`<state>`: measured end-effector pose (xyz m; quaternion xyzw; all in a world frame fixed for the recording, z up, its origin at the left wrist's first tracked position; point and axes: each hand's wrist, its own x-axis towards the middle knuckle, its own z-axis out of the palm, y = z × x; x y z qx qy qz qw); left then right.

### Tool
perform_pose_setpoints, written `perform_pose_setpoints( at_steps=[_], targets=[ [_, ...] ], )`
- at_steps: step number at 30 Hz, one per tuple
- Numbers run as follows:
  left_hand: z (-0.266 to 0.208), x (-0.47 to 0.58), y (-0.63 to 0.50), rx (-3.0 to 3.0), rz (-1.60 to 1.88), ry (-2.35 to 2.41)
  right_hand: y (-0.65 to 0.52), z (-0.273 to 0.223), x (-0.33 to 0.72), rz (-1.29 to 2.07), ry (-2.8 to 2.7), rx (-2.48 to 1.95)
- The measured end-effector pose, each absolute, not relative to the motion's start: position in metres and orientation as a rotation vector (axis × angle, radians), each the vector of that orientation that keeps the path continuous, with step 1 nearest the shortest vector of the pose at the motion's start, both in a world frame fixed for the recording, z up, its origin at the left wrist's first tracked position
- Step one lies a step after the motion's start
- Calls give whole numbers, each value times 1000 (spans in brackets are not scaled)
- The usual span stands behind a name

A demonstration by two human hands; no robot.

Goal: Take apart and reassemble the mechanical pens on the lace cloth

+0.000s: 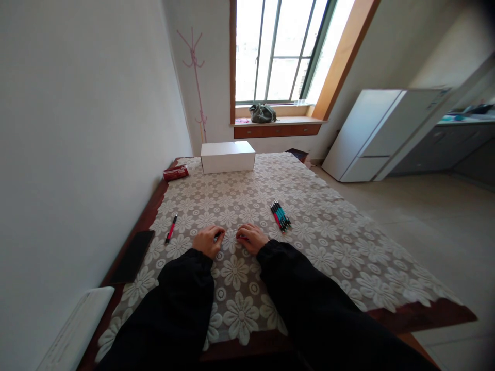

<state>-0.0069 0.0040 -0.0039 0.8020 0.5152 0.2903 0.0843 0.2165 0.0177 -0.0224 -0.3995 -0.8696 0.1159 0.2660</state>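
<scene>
Over the flowered lace tablecloth [236, 270], my left hand [208, 241] is closed in a pinch around a small black pen part [218, 235]. A short gap to its right, my right hand [252, 238] pinches a red pen part [243, 237], mostly covered by the fingers. A faint thin light line runs between the fingertips, too small to make out. To the left of my hands lies a single red and black pen [171, 229]. Several pens [280, 216] with red, teal and black barrels lie side by side to the right.
A white box [228, 157] stands at the table's far end, with a red packet [176, 172] beside it. Along the left edge lie a dark flat pad [133, 256] and a white object [75, 330] by the wall. A fridge [381, 134] stands beyond, at the right.
</scene>
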Motion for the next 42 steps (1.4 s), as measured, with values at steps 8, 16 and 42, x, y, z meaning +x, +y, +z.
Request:
perform_pose_setpoints(
  at_steps=[8,16,42],
  targets=[
    [-10,-9,7,2339,865,1508,14,-19,217,382,-2321,-1177],
    [-11,-7,7,2243,939,1432,10,-18,215,279,-2470,-1284],
    [-6,0,1,2379,996,1036,7,-23,209,556,-2255,-1135]
  ],
)
